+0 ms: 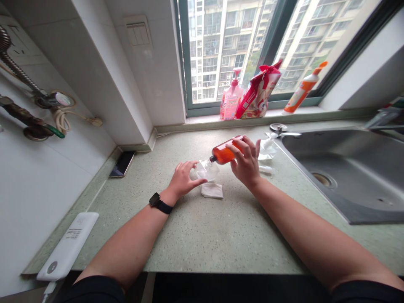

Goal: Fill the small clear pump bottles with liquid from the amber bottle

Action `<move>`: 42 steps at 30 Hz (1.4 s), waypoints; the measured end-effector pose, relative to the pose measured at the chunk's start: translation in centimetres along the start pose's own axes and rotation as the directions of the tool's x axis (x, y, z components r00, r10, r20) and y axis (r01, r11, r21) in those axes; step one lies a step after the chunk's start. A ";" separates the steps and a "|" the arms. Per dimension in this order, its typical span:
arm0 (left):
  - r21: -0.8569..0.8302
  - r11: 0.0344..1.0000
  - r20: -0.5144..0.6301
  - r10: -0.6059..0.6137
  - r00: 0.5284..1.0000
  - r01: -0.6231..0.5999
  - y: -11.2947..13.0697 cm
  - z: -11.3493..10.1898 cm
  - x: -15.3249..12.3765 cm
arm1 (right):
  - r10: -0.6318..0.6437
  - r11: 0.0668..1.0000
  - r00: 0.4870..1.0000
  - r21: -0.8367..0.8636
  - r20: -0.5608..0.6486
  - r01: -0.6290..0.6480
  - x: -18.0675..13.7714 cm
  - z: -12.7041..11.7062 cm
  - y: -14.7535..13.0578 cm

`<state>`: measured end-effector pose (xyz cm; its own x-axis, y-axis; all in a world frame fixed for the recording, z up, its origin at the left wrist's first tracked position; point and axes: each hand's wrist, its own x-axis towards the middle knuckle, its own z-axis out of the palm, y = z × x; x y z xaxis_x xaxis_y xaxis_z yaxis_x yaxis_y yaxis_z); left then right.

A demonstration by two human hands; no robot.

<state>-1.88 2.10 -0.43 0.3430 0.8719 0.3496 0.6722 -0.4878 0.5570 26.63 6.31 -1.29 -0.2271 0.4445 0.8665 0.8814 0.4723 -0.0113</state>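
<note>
My right hand (247,163) is wrapped round an orange-red see-through bottle (223,154). The bottle is tipped nearly on its side, its uncapped-looking dark neck pointing left and down over a small see-through bowl (211,171). Whether liquid is flowing out is too small to tell. Thumb and fingers of my left hand (184,179) curve round the bowl's left side and grip it at the counter. A folded white tissue (212,190) lies just in front of the bowl. Behind my right hand are a clear plastic wrapper (267,151) and a white tube-like piece (266,169).
A steel sink (339,193) with a faucet (280,131) takes up the right. On the window sill stand a pink pump bottle (231,101), a red bag (257,94) and an orange-white bottle (303,90). A phone (122,163) and a white power bank (67,246) lie left.
</note>
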 end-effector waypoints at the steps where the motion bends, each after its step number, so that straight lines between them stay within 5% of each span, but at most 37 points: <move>1: 0.000 1.000 0.000 0.000 1.000 0.000 0.0 0.0 0.0 | -0.004 1.000 1.000 -0.002 -0.002 0.004 0.0 0.0 0.0; 42: 0.017 1.000 0.000 0.007 1.000 -0.007 0.1 0.0 0.0 | 0.006 1.000 1.000 0.000 0.027 -0.006 0.0 -0.2 0.2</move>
<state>-1.84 2.00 -0.34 0.3482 0.8682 0.3535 0.6805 -0.4934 0.5416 26.87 6.21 -1.17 -0.2335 0.4679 0.8524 0.8826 0.4698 -0.0162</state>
